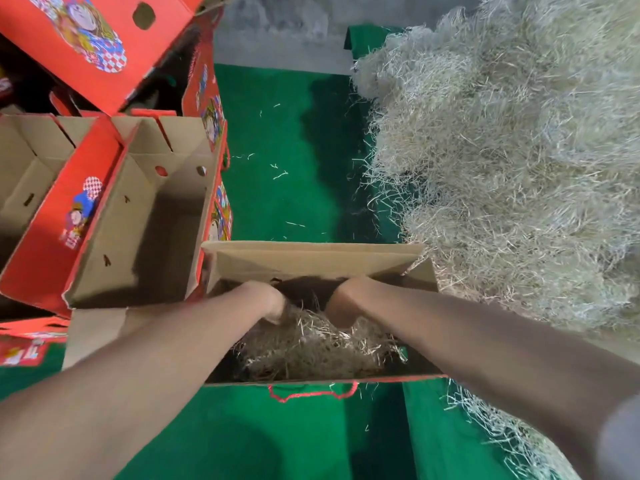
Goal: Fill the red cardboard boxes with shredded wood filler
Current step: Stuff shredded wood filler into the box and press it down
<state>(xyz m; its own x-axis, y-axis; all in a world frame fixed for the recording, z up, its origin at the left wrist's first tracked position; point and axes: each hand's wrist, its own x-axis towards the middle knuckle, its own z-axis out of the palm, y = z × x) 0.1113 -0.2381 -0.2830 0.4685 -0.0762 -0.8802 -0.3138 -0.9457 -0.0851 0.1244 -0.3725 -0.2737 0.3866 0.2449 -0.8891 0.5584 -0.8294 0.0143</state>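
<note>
Your two bare forearms reach forward from the bottom edge. Your left hand [272, 303] and right hand [341, 306] are sunk side by side into the filler [311, 348] inside the open box [311, 258] just in front of you. The fingers are buried, so I cannot tell whether either hand is grasping strands or only pressing them down.

To your right, a big pile [502, 168] of pale shredded wood covers much of the green surface [277, 133] and reaches the box's right corner. On your left sits an empty box [114, 230], open, with a second open box [27, 168] beside it showing nothing inside. A tilted box [86, 39] leans above them.

This looks like the packing step. The box is only partly filled and its far end looks dark and bare, so the next move likely calls for another armful from the pile. A red cord handle [311, 394] hangs on the near wall.
</note>
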